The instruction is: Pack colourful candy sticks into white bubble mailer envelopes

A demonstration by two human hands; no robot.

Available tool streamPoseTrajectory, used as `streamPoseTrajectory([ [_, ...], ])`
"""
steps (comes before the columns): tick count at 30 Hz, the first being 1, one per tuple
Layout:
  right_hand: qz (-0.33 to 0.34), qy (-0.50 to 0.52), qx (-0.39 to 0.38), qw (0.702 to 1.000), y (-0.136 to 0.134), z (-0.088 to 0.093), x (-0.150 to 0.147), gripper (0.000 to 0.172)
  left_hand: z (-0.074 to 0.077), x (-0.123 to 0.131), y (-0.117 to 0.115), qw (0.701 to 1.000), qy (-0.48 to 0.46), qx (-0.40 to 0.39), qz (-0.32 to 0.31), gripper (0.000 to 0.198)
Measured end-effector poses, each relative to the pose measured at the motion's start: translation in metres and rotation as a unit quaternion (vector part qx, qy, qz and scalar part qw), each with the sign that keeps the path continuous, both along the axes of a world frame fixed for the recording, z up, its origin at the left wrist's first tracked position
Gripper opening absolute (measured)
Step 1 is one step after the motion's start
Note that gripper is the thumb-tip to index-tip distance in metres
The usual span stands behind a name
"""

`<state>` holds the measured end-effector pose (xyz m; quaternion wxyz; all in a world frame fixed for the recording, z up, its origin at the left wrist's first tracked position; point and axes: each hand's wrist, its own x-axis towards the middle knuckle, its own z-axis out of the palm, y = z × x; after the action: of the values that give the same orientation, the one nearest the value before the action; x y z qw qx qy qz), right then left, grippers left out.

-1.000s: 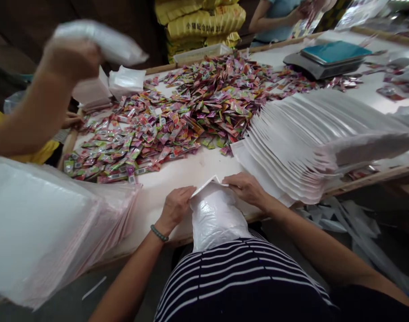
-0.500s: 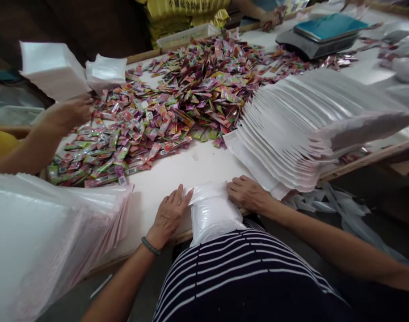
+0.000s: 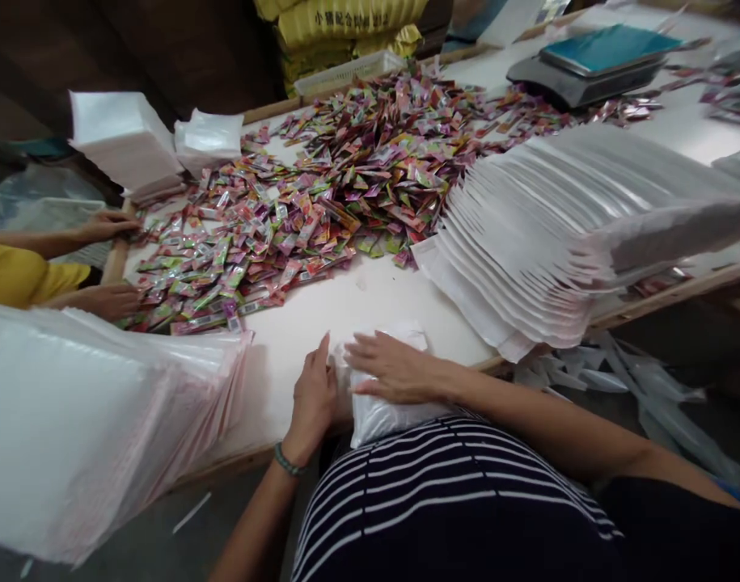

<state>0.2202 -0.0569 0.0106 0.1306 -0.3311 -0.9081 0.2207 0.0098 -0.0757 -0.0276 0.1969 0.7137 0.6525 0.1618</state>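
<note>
A filled white plastic bag (image 3: 385, 416) lies at the near edge of the white table (image 3: 345, 311), against my striped shirt. My right hand (image 3: 394, 368) lies flat across the bag's folded top, fingers stretched out and pressing down. My left hand (image 3: 314, 396) stands on its edge against the bag's left side, fingers straight. Neither hand grips anything.
A big heap of colourful sachets (image 3: 345, 186) covers the middle of the table. Fanned white pouches (image 3: 551, 226) lie at right, a stack of clear bags (image 3: 90, 420) at left. A scale (image 3: 594, 65) stands at the far right. Another person's hands (image 3: 106, 263) work in the sachets at left.
My right hand has slid from the bag's right side onto its top, flattening it. My left hand has turned onto its edge. The other person's hand put the white stack down.
</note>
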Motion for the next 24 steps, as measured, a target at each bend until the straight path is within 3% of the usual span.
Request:
streamPoseTrajectory([
  [3, 0.026, -0.058, -0.051, 0.997, 0.006, -0.009, -0.021, 0.061, 0.007, -0.009, -0.003, 0.995, -0.033, -0.044, 0.089, 0.048],
  [6, 0.063, -0.072, -0.113, 0.989, 0.021, -0.011, -0.027, 0.046, 0.005, -0.015, -0.005, 0.979, -0.105, -0.116, 0.128, 0.033],
  [9, 0.092, -0.042, -0.217, 0.971, 0.044, -0.014, -0.023, 0.033, -0.01, -0.01, 0.006, 0.926, -0.278, -0.191, 0.172, 0.045],
  [11, 0.023, 0.027, -0.23, 0.972, 0.056, -0.015, -0.016, 0.043, -0.018, 0.0, 0.02, 0.874, -0.37, -0.225, 0.22, 0.053],
  [14, -0.183, 0.077, -0.156, 0.968, 0.064, -0.008, -0.007, 0.046, -0.011, 0.016, 0.038, 0.836, -0.442, -0.219, 0.239, 0.059],
  [16, -0.257, -0.009, -0.165, 0.952, 0.068, 0.005, 0.0, 0.061, 0.004, 0.025, 0.043, 0.84, -0.46, -0.188, 0.22, 0.064],
  [18, -0.217, -0.094, -0.244, 0.941, 0.075, 0.024, 0.01, 0.062, 0.021, 0.031, 0.044, 0.846, -0.473, -0.166, 0.181, 0.069],
  [21, -0.121, -0.051, -0.308, 0.942, 0.085, 0.059, 0.034, 0.036, 0.041, 0.033, 0.042, 0.842, -0.497, -0.15, 0.143, 0.074],
  [22, -0.122, -0.019, -0.279, 0.952, 0.087, 0.071, 0.046, 0.033, 0.046, 0.03, 0.041, 0.84, -0.504, -0.142, 0.146, 0.075],
  [24, -0.207, 0.021, -0.136, 0.969, 0.089, 0.096, 0.077, 0.031, 0.049, 0.021, 0.039, 0.835, -0.513, -0.117, 0.162, 0.076],
])
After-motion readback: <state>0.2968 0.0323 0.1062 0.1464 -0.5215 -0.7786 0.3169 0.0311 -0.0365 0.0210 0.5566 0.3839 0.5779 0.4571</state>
